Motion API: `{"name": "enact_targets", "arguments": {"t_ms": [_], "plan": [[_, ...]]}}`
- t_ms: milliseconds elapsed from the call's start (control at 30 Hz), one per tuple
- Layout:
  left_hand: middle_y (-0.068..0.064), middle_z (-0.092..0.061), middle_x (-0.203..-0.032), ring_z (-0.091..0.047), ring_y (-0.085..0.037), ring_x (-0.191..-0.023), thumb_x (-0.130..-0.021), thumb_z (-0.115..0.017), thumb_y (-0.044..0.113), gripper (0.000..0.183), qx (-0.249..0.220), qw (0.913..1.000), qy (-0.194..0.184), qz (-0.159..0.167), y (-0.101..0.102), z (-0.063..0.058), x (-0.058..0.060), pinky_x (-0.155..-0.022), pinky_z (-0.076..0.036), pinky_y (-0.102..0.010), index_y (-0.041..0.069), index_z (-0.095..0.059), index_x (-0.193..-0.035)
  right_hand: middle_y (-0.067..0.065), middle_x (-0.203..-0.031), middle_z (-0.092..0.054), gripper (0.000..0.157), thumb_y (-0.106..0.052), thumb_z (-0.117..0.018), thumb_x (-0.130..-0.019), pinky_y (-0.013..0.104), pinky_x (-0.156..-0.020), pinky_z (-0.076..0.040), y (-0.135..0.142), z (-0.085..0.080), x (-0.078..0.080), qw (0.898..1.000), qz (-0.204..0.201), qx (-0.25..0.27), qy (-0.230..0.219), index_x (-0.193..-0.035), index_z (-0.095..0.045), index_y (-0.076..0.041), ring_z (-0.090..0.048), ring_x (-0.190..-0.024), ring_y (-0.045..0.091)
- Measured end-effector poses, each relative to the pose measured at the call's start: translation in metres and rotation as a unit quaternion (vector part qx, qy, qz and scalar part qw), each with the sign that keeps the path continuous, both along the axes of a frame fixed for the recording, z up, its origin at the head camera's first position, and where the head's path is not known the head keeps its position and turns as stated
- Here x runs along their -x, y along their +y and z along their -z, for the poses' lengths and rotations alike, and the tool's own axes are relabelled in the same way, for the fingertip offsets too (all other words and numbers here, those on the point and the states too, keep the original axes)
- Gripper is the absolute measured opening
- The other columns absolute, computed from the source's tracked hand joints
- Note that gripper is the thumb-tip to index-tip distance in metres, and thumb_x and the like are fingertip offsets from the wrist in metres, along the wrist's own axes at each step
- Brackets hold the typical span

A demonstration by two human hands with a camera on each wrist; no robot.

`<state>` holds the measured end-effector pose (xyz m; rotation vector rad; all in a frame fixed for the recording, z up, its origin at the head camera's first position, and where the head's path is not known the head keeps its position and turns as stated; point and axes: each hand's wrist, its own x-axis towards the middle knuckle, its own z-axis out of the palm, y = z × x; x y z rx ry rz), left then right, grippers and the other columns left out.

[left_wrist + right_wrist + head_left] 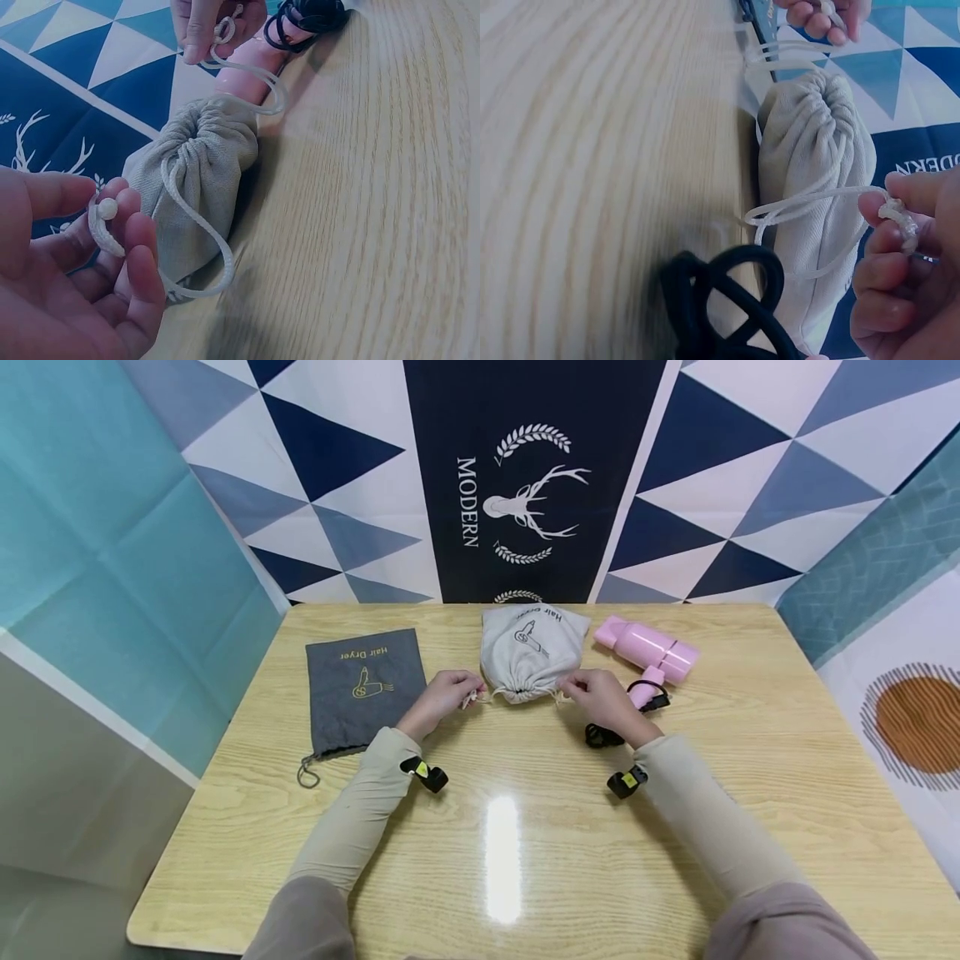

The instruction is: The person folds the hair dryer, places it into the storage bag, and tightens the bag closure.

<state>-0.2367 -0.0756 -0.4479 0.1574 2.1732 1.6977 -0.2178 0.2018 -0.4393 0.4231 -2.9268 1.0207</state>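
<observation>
Cord of the pale bag is pinched near its ends by left hand and right hand, as we see. The bag lies between them on the table. We judge it soft and rather light, the thin cord slippery; we would hold firmly near both ends.

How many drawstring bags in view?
2: the light bag, gathered closed, its cords held by the left hand and right hand; the dark grey bag, lying flat left of it. No others visible.
</observation>
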Motion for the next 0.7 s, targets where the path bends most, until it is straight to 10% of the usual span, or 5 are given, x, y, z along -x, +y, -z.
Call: {"name": "enact_targets", "arguments": {"t_ms": [700], "plan": [[-0.01,-0.063,-0.081,-0.047,-0.01,-0.059,-0.102,-0.05,0.02,0.032,0.042,0.9977,0.022,0.049,0.013,0.009,0.0,-0.057,-0.039,-0.024,-0.007,-0.067,-0.104,0.0,-0.063,-0.051,0.031,-0.023,-0.058,-0.098,0.028,-0.058,-0.037,-0.017,0.004,-0.004,0.999,-0.029,0.01,-0.027,-0.078,-0.067,-0.002,-0.044,-0.061,0.014]]}}
